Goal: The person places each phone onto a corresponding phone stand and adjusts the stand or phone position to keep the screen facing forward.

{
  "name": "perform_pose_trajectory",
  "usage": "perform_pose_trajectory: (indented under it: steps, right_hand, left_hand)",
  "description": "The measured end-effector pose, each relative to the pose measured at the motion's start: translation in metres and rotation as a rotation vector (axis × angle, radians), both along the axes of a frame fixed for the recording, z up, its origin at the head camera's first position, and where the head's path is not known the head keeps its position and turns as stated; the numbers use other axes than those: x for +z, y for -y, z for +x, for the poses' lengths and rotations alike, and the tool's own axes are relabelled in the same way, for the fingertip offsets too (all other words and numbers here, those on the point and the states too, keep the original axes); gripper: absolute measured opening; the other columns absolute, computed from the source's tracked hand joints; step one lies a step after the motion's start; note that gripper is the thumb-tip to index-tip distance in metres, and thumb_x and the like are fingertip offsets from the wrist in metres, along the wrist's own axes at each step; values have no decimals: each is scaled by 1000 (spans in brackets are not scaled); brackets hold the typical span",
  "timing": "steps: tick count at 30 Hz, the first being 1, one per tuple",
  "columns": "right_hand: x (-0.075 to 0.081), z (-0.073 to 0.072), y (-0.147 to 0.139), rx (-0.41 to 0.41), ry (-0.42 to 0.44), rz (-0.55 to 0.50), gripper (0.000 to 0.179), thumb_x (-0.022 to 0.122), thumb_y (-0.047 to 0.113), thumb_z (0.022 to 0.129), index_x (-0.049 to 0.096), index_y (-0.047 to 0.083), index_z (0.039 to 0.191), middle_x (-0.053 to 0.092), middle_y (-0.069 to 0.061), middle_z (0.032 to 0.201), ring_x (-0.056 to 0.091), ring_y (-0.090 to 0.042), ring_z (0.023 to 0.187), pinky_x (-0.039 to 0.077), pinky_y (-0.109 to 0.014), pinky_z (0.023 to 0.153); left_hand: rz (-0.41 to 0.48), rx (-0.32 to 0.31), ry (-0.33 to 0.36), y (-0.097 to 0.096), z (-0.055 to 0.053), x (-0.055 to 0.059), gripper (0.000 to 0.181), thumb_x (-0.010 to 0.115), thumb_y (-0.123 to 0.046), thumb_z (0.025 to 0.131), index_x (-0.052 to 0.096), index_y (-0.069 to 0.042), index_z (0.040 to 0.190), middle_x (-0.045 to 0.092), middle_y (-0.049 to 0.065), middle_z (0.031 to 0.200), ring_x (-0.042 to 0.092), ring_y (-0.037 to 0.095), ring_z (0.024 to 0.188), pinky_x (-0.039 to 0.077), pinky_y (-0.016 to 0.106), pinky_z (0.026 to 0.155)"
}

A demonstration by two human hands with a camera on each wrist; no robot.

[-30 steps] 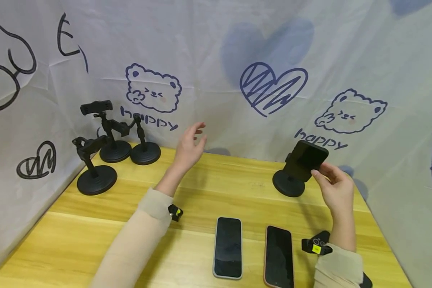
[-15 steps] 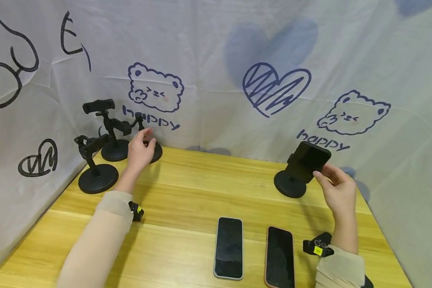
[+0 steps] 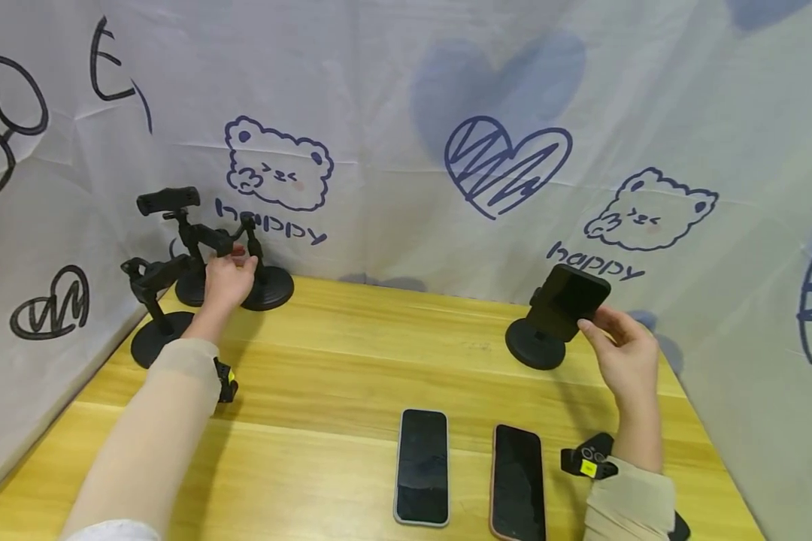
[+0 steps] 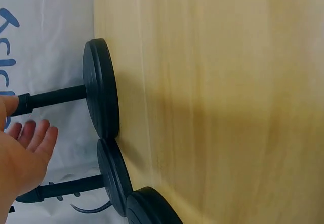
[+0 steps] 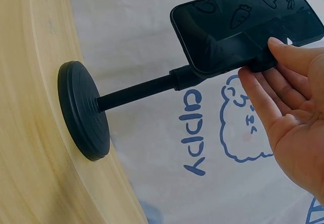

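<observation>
At two o'clock on the table (image 3: 352,361), a dark phone (image 3: 575,297) is held up by a black stand (image 3: 536,346); its lower edge is pinched by the right hand (image 3: 625,357) between thumb and fingers, presumably so that it is steadied with most of the screen left uncovered. At ten o'clock, the left hand (image 3: 226,285) is placed among three other stands (image 3: 268,289), its fingers loose and unclenched; whether any stand is touched cannot be told. Towards five o'clock, a white-edged phone (image 3: 422,466) and a pink-edged phone (image 3: 517,481) are laid flat, screens up, probably for easy reach.
</observation>
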State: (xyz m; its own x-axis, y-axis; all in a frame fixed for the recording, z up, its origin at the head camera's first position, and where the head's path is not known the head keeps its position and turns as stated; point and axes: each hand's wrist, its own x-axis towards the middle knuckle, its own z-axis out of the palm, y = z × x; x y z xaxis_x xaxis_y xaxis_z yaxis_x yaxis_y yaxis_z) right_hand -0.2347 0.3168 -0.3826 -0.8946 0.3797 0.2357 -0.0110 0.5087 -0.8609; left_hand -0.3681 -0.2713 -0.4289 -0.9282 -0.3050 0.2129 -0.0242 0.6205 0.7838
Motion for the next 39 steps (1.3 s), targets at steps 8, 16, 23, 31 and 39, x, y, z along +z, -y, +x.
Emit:
perform_pose_trajectory:
  steps: [8, 16, 23, 31, 39]
  right_hand:
    - [3, -3, 5, 32, -29, 15, 44, 75, 26, 98, 67, 3, 136, 66, 2, 119, 59, 4, 107, 51, -13, 96]
    - [2, -3, 7, 46, -36, 5, 43, 75, 24, 99, 67, 3, 135, 66, 3, 118, 58, 4, 107, 51, -14, 97]
    - [0, -4, 5, 46, -62, -15, 41, 76, 20, 98, 68, 2, 133, 64, 12, 110, 59, 6, 104, 50, -12, 95]
    - [-1, -3, 1, 36, -58, -1, 40, 76, 21, 97, 69, 4, 133, 66, 9, 112, 59, 6, 103, 51, -12, 95]
    - [-1, -2, 0, 38, -51, 5, 41, 75, 20, 98, 68, 4, 135, 66, -2, 121, 58, 5, 104, 51, -13, 96]
  left_hand:
    - [110, -34, 13, 9, -4, 1, 42, 51, -12, 109, 49, 4, 149, 52, 28, 148, 51, 43, 138, 41, 54, 116]
    - [180, 7, 10, 9, -7, -4, 46, 49, -9, 110, 46, -2, 155, 54, 25, 148, 58, 39, 129, 46, 50, 112]
    - [215, -24, -12, 1, -9, -2, 43, 48, -6, 109, 47, 3, 151, 56, 27, 142, 59, 37, 124, 49, 48, 109]
    - [120, -67, -67, -21, -1, -10, 40, 54, -10, 108, 54, 7, 144, 64, 31, 130, 67, 44, 112, 53, 51, 102]
    - [-1, -114, -124, -57, 6, -20, 27, 60, -12, 106, 69, 13, 114, 71, 32, 109, 71, 46, 100, 55, 56, 96]
